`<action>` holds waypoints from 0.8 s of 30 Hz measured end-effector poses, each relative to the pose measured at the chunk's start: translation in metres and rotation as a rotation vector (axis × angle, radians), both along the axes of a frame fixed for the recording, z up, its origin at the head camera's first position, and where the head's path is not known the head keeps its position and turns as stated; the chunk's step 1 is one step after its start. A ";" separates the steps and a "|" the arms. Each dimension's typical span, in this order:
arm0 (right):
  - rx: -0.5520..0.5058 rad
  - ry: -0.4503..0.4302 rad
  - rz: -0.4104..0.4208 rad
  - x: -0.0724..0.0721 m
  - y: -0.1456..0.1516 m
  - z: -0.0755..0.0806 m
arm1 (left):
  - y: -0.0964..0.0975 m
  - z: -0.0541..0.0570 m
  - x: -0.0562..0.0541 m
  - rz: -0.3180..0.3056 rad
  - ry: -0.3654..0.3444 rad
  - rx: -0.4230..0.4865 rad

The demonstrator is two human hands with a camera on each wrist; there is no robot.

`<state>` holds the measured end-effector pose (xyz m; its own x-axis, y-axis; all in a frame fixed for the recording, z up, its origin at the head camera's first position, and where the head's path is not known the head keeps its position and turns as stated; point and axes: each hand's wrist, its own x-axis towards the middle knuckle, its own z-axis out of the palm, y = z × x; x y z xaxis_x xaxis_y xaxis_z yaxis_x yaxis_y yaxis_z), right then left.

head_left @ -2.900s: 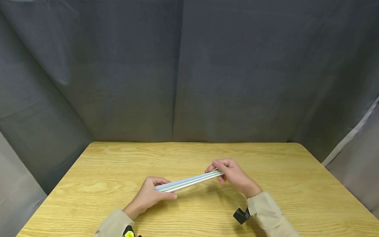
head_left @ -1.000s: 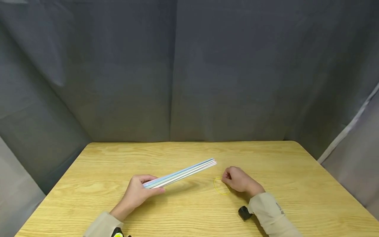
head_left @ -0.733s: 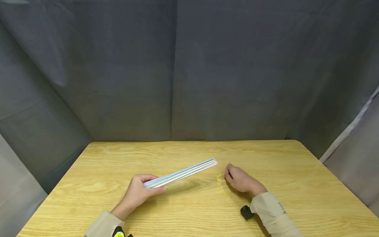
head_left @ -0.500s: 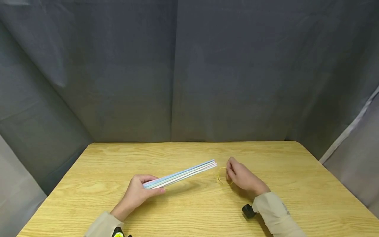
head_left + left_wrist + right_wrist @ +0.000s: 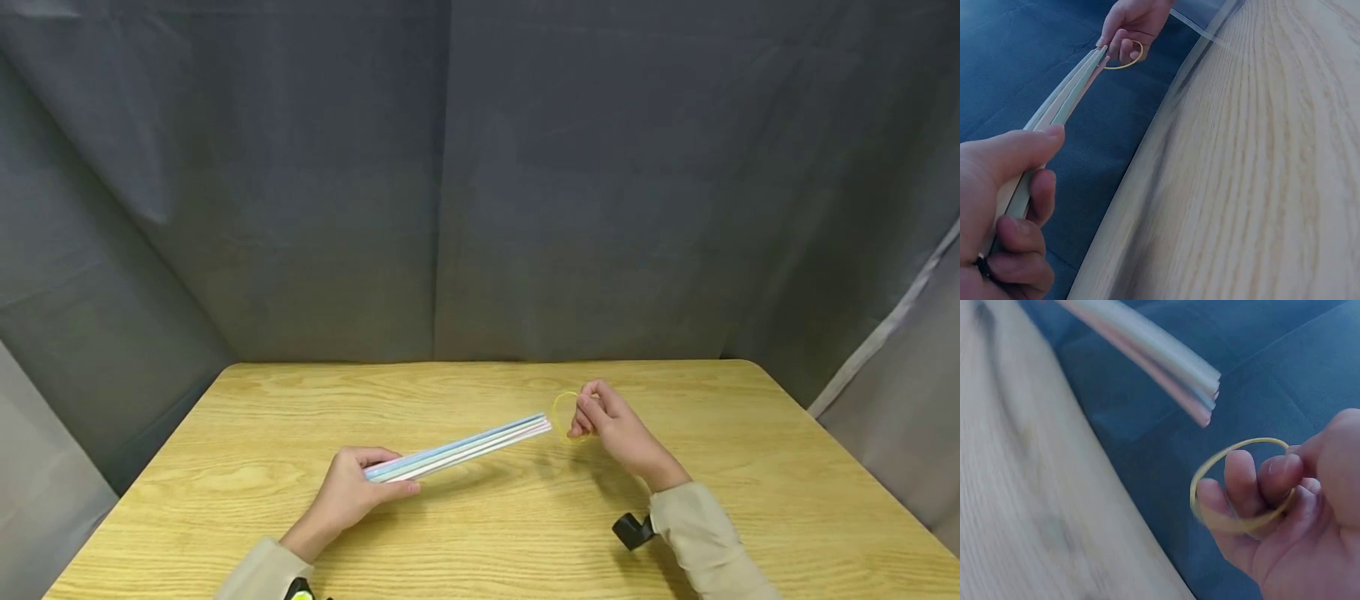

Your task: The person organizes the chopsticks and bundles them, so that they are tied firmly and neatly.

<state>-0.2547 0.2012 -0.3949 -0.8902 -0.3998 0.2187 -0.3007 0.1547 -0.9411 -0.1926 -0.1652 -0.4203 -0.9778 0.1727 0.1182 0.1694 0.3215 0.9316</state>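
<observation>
My left hand [image 5: 348,493] grips one end of a bundle of pastel straws [image 5: 465,447], blue, green, white and pink, held above the table and slanting up to the right. In the left wrist view, the thumb lies along the straws [image 5: 1063,97] and the fingers curl beneath. Just right of their free ends, my right hand [image 5: 622,432] pinches a yellow rubber band [image 5: 1213,460] between thumb and index finger. Other fingers of that hand lie inside the loop, as the right wrist view shows. The loop hangs close to the straw ends, apart from them.
A wood-grain table [image 5: 300,408] lies under both hands. Grey curtains [image 5: 585,208] close off the back and sides. A black wrist camera [image 5: 632,531] juts from the right sleeve, low over the tabletop.
My right hand let go of the straws' far end, went down to the table, then rose with the rubber band, turning its fingers up. The left hand and straws shifted slightly left, then stayed nearly still.
</observation>
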 end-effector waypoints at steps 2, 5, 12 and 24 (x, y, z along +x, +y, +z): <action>-0.058 -0.025 0.029 0.001 0.000 0.003 | 0.000 -0.001 -0.001 0.007 -0.004 -0.010; -0.131 -0.041 0.090 0.003 -0.002 0.006 | 0.000 -0.002 -0.002 0.024 -0.011 -0.022; -0.336 -0.083 0.205 0.005 -0.003 0.008 | -0.001 -0.002 -0.002 0.013 0.004 -0.032; -0.201 0.048 0.201 0.006 -0.004 0.008 | 0.001 -0.005 -0.002 -0.019 -0.017 -0.020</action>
<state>-0.2491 0.1969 -0.3864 -0.7841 -0.5115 0.3513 -0.3512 -0.1009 -0.9308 -0.1941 -0.1638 -0.4251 -0.9761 0.1939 0.0984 0.1604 0.3365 0.9279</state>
